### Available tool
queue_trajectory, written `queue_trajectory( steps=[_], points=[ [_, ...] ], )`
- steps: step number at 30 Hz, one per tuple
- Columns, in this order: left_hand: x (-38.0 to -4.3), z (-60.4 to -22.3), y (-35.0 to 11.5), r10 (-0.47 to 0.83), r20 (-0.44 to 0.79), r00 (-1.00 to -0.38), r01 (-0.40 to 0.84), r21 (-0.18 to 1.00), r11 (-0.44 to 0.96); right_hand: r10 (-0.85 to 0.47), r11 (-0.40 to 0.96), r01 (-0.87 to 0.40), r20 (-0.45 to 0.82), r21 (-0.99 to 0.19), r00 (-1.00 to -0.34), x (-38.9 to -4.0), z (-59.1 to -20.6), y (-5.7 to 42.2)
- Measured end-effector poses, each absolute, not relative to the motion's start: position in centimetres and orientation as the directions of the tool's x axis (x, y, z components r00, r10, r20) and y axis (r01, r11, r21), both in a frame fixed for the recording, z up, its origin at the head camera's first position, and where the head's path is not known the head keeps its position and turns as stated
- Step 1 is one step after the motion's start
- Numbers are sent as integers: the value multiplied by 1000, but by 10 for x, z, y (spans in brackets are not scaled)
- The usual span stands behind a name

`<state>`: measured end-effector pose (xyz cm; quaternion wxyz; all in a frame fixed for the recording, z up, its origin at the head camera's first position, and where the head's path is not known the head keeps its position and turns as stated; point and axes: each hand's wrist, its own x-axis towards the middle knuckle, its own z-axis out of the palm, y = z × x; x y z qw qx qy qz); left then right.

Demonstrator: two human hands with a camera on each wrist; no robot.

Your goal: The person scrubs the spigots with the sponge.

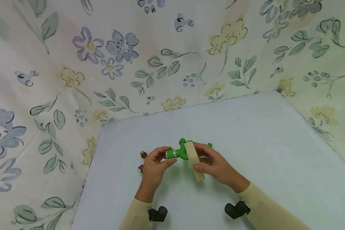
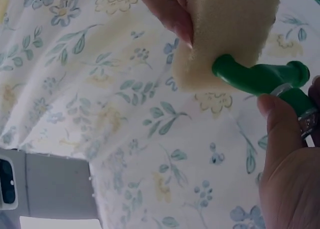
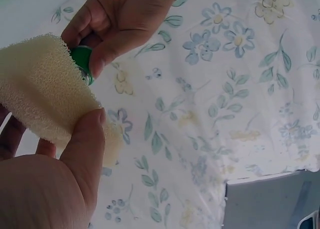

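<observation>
My left hand grips one end of a green tap, thumb and fingers round the end with the clear collar. A pale cream sponge is in my right hand, thumb on the near face and fingers behind. The sponge lies against the tap's body and covers part of it in the head view. Seen from the left wrist, the tap's curved spout meets the sponge's lower edge. In the right wrist view the sponge hides most of the tap.
Two small brown fittings, one with a brass-coloured end and one with a silvery end, lie left of my left hand. A green piece shows beyond my right hand. Floral cloth rises around the white table.
</observation>
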<state>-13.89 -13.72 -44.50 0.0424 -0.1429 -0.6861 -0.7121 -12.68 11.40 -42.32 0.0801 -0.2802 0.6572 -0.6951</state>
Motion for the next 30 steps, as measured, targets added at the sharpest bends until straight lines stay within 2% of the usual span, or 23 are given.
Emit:
queue_trajectory(
  steps=[6,12,27,30],
  points=[
    [-139,-446,-137,81,279,-957,276,960,-44,-448,-92,-322,328,-942,-832,-127,-421,113],
    [-138,-446,-136,78,276,-958,275,961,-29,-435,-76,-331,330,-940,-838,-126,-418,112],
    [-134,-442,-134,156,228,-961,213,971,-109,-469,-130,-272,301,-953,-830,-130,-423,114],
    [-133,-440,-133,190,223,-956,200,971,-132,-443,-94,-296,306,-951,-843,-132,-426,114]
  ],
)
